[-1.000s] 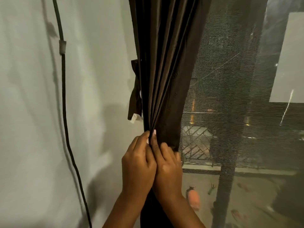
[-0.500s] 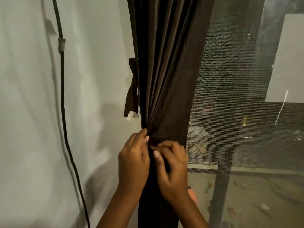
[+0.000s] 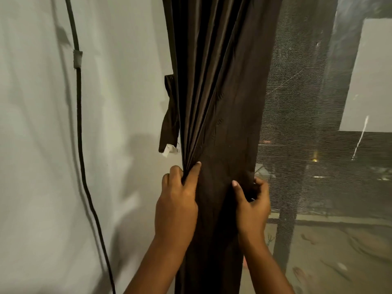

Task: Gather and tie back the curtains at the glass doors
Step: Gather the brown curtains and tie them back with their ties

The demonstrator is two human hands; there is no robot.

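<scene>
The dark curtain point(image 3: 214, 115) is mostly gathered: the left hand point(image 3: 177, 200) pinches its pleats, while the right hand point(image 3: 252, 202) curls round its outer edge. The tie-back strap point(image 3: 169, 115) hangs loose beside it, so tying seems not yet begun.

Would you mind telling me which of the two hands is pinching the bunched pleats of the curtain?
The left hand, at the dark curtain's wall-side edge, pinches the gathered pleats; the right hand grips the flatter mesh-side edge.

A black cable point(image 3: 79, 115) hangs down the pale wall point(image 3: 38, 145) beside a mesh screen point(image 3: 297, 124).
</scene>
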